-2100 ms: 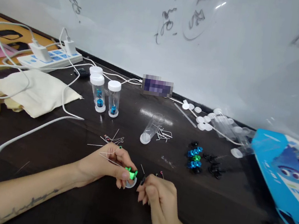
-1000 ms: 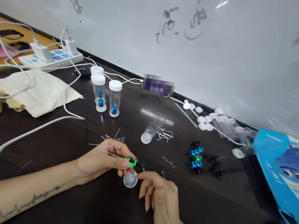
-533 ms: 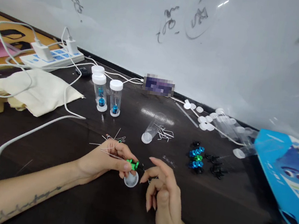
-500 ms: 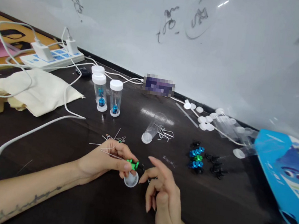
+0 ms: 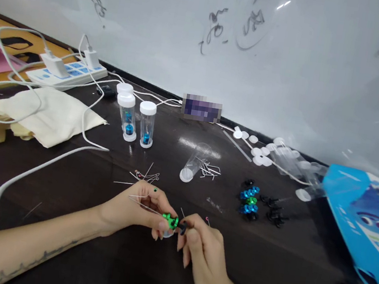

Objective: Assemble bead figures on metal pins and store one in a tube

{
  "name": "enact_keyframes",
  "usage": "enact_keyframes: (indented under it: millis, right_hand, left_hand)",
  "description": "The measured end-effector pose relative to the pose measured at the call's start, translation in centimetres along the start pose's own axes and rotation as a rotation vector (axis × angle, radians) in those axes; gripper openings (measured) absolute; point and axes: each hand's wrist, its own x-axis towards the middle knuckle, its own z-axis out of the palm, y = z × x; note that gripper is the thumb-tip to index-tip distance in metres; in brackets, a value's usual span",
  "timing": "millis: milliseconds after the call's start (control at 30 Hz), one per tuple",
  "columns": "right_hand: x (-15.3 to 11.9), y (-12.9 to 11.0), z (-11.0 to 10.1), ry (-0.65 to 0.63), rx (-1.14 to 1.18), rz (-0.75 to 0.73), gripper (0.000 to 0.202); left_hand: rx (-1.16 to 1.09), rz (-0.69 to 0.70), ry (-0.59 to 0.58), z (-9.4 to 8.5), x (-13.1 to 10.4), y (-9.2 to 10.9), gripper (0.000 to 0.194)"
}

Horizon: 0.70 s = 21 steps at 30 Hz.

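My left hand pinches a small shiny green spool-shaped part between thumb and fingers. A thin bent metal wire runs back from it over the hand. At its right end sits a small black plastic piece, which my right hand grips with thumb and forefinger; whether the two pieces are joined, I cannot tell. Under the left fingertips a white round cap shows in part. Behind the right hand, a thin pin with a pink end lies on the table.
Capped clear tubes with blue parts stand at the back left. An open tube lies beside bent wires. Blue and green parts, black pieces, white caps and a blue bag are right. A white cable loops left.
My right hand has moved left and closed its fingers on the black piece. The green part in my left hand has shifted slightly right and down, covering more of the white cap.
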Motion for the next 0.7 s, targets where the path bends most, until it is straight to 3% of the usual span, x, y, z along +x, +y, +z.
enact_keyframes:
  millis: [133,333,533,700]
  right_hand:
    - [0.18,-0.49,-0.15,-0.033,-0.076,-0.006,0.028]
    - [0.13,-0.30,0.05,0.015,-0.066,-0.015,0.015]
    - [0.15,-0.38,-0.13,-0.027,-0.094,-0.076,0.039]
    - [0.00,0.04,0.17,0.029,-0.095,-0.062,0.012]
  left_hand:
    - [0.008,-0.015,-0.001,0.06,-0.01,-0.11,0.015]
    - [0.011,-0.016,0.032,-0.23,0.11,0.05,0.015]
    - [-0.004,-0.047,-0.012,0.20,0.01,-0.04,0.015]
    - [-0.003,-0.021,0.014,-0.04,0.14,0.10,0.015]
